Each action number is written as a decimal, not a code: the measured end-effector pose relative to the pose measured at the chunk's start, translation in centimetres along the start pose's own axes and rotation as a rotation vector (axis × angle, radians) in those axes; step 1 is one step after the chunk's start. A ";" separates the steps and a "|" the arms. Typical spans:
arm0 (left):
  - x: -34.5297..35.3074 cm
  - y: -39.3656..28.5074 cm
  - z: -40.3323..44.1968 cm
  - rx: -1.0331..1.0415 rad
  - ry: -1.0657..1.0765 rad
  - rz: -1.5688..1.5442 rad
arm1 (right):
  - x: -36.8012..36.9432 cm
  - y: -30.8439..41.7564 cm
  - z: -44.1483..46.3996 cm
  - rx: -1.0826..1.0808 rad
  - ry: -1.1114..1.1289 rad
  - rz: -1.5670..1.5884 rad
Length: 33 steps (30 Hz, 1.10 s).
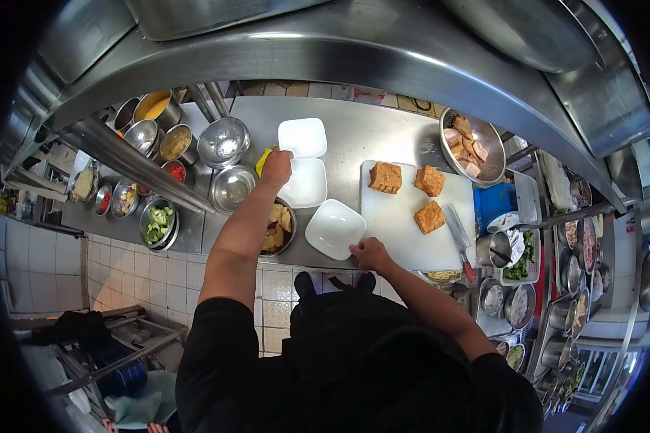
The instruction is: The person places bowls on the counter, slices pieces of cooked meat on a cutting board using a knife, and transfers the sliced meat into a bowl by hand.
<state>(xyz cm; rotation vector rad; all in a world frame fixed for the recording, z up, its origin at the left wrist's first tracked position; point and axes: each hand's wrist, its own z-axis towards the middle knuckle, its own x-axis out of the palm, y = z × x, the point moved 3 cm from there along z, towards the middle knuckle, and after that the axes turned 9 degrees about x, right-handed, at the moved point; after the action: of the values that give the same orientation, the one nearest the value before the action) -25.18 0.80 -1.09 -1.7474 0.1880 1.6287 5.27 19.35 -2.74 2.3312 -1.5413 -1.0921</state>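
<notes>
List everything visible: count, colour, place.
Glossy square bowls: three, white, centre
Flat rectangular board: one, white, right of bowls
Chunky blocks: three, golden brown, on board
Wide metal knife: one, silver, red handle, on board
Round metal meat bowl: one, silver, board's far right
Round metal vessels: many, silver, left and far right
Apparent cloth: one, yellow, by bowls
Metal shelf: one, silver, overhead
Metal counter: one, silver, centre
Another person's hands: two, bottom left
Left hand: one, at cloth
Right hand: one, on bowl rim
</notes>
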 end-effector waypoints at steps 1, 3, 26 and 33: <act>-0.1 -0.1 0.0 0.008 0.004 -0.002 | 0.1 0.3 -0.5 0.003 -0.004 0.005; -0.4 -0.4 -0.3 0.039 0.014 -0.001 | 0.9 0.1 -1.0 0.151 0.157 0.411; 0.6 -0.6 1.5 0.369 0.171 -0.167 | 0.1 1.4 -1.2 -0.019 -0.409 0.444; 0.2 -0.4 2.0 0.360 0.192 -0.152 | -1.1 3.4 2.1 0.071 -0.446 0.487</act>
<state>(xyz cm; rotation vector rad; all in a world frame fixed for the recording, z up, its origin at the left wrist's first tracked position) -26.49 2.37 -1.01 -1.5937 0.4031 1.2310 1.20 19.26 -2.09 1.6596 -2.1730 -1.4886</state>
